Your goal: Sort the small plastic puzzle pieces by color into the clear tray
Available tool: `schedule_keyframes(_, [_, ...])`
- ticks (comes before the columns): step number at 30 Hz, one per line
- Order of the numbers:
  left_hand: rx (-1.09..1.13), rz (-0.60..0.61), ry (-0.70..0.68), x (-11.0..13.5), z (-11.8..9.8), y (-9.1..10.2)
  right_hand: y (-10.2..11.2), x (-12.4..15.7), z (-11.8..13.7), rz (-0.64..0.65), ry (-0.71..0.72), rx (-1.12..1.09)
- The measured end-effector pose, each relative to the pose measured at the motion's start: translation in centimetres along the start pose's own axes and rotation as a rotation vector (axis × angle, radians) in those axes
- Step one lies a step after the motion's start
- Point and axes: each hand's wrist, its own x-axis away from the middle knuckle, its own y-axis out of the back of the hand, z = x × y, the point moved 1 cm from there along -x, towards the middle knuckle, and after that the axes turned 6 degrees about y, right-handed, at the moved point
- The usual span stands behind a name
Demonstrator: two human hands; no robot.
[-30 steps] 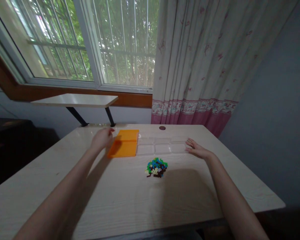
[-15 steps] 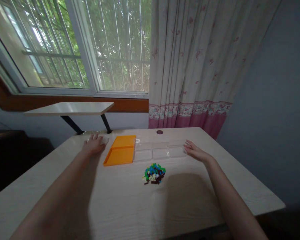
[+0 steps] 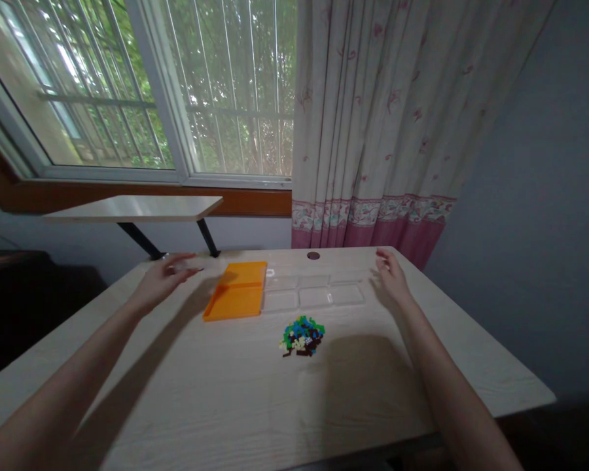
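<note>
A: What do the containers on the desk hold?

B: The orange tray has two shallow sections, one behind the other, and its bright floor shows in both. Just beside it on the right lies the clear tray, with compartments in two rows and the pale desk top showing through them. (I can't tell whether it is one moulding or several pieces set edge to edge.)

A: And the small bricks?

B: Outside both containers. They sit in a loose heap directly on the desk, near the clear tray on its front side. Green and blue pieces lie mostly towards the back of the heap, pale yellow and dark brown towards the front.

A: How are the hands?

B: The left hand is raised to the left of the orange tray, near but apart from it. Its grip is wide, thumb and fingers parted, though blurred. The right hand is up just past the right end of the clear tray, fingers loosely bent, its grip fairly narrow but closed on nothing I can see.

A: Behind them?

B: A white shelf on black legs, at the back left.
</note>
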Motion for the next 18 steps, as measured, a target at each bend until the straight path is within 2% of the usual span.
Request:
schedule_keyframes(2, [0.262, 0.111, -0.06, 1.8, -3.0, -1.8, -0.8, 0.3, 3.1, -0.086, 0.082, -0.028])
schedule_keyframes(3, [0.321, 0.18, -0.086, 3.0, -4.5, -3.1, -1.5, 0.7, 4.6, -0.1, 0.11, -0.07])
schedule_keyframes(4, [0.372, 0.25, -0.118, 4.3, -5.9, -4.4, -2.3, 1.4, 6.1, -0.057, 0.144, -0.117])
schedule_keyframes(6, [0.483, 0.397, -0.179, 6.9, -8.1, -7.2, -4.0, 3.1, 8.8, 0.12, 0.235, -0.196])
schedule_keyframes(8, [0.546, 0.454, -0.218, 9.2, -9.5, -9.8, -5.5, 4.9, 10.8, 0.363, 0.336, -0.225])
schedule_keyframes(10, [0.611, 0.471, -0.212, 10.6, -10.0, -12.0, -6.6, 6.4, 11.8, 0.54, 0.397, -0.197])
schedule_keyframes(11, [0.661, 0.47, -0.204, 11.0, -10.0, -12.8, -6.9, 6.9, 12.0, 0.585, 0.413, -0.178])
schedule_keyframes(14, [0.851, 0.468, -0.132, 11.4, -9.1, -14.7, -7.6, 7.6, 11.7, 0.596, 0.41, -0.145])
schedule_keyframes(18, [1.053, 0.479, 0.013, 11.9, -7.8, -15.7, -8.2, 8.0, 11.2, 0.595, 0.351, -0.19])
